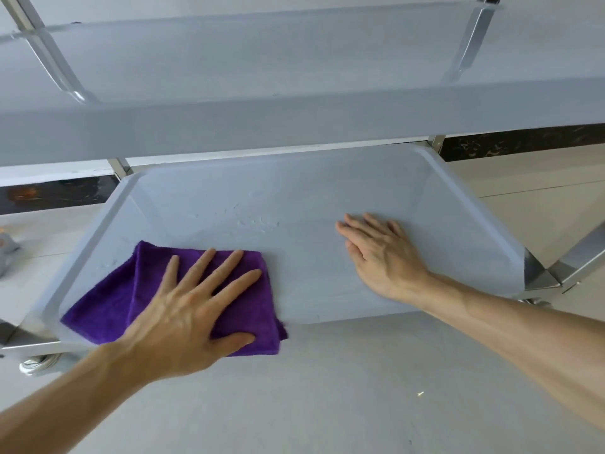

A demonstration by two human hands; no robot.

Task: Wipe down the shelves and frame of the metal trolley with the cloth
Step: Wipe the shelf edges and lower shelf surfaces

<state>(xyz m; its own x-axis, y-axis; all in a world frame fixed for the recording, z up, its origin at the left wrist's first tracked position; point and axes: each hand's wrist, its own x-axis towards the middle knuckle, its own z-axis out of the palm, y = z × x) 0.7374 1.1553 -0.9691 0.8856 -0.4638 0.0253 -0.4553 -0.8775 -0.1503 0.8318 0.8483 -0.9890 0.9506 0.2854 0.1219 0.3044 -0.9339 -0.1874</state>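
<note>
While the right hand point(379, 253) rests flat, left fingers point(226, 267) splay on the cloth point(108, 306).

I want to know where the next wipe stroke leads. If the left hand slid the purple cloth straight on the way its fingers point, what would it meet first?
Probably the water droplets on the lower shelf. The left hand lies flat on the purple cloth, fingers aimed up and to the right. Beyond them, the shelf's back wall; depth is uncertain.

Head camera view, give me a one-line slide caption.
Left hand presses purple cloth flat on trolley's lower shelf; right hand rests bare.
</note>
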